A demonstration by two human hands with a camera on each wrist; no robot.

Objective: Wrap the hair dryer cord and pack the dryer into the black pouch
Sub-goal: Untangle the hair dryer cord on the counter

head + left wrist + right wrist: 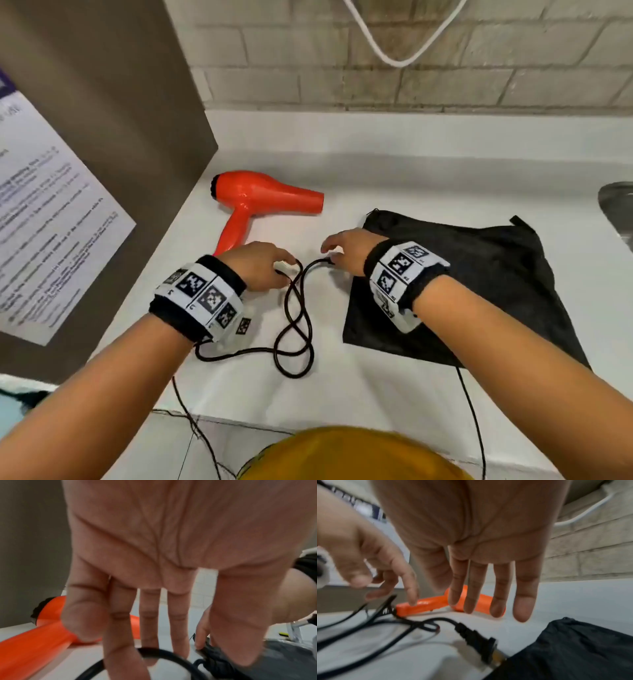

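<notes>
The orange hair dryer (263, 202) lies on its side at the back left of the white counter (411, 164), nozzle pointing right. Its black cord (294, 325) lies in loose crossed loops in front of the handle. The black pouch (462, 291) lies flat on the right. My left hand (260, 267) hovers over the cord by the handle's end, fingers straight (149, 615), gripping nothing. My right hand (342, 248) hangs open above the pouch's left corner. Below its fingers (523, 601) the cord's plug (476, 635) rests on the counter against the pouch's edge (573, 649).
A brown panel (102, 102) with a printed notice (51, 222) stands along the left. A brick wall with a hanging white cable (397, 58) is behind. A metal sink (616, 212) shows at the right edge. Thin black wires (476, 428) hang over the counter's front edge.
</notes>
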